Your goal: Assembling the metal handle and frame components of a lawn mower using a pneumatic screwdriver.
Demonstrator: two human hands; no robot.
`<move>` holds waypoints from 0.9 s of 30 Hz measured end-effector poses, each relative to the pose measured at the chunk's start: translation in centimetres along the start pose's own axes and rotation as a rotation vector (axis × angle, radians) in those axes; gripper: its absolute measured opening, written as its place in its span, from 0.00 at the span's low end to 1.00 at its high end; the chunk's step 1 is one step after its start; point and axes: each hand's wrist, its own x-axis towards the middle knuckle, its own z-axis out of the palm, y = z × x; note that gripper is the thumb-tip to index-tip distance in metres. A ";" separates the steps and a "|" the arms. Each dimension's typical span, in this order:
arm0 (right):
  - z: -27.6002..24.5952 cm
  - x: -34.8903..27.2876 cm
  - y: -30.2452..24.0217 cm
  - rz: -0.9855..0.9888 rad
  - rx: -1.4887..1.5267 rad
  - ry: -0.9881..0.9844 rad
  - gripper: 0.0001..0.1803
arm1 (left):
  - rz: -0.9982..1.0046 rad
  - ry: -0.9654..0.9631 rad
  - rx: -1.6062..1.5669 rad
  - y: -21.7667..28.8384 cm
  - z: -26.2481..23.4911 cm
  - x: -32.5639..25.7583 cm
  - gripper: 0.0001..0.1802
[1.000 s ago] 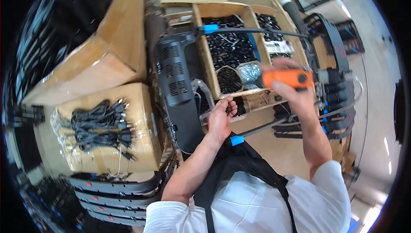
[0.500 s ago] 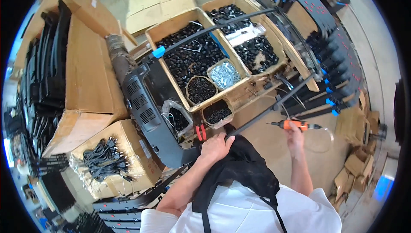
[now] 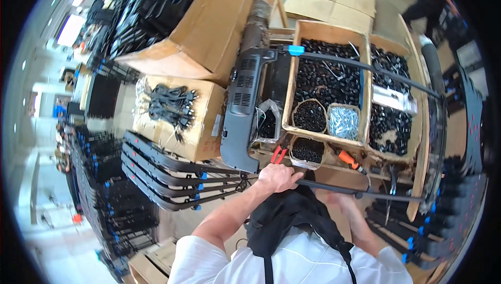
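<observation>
Head view: your left hand is wrapped shut on the near end of a black metal bar that runs right along the front edge of the workbench. Your right hand sits just under the same bar, further right; it's blurred, so I can't tell if the fingers are closed on it. Hands are near each other, not touching. Orange-handled screwdriver lies on the bench just beyond the bar, untouched. Red-handled pliers lie just past your left knuckles. Behind them: wooden tray of black parts, with a small basket of silver screws. Dark grey plastic housing stands left of the tray.
</observation>
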 end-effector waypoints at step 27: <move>4.1 -0.1 -45.6 -1.317 -1.343 0.428 0.34 | -0.144 0.490 -2.410 0.1 18.3 -3.6 0.32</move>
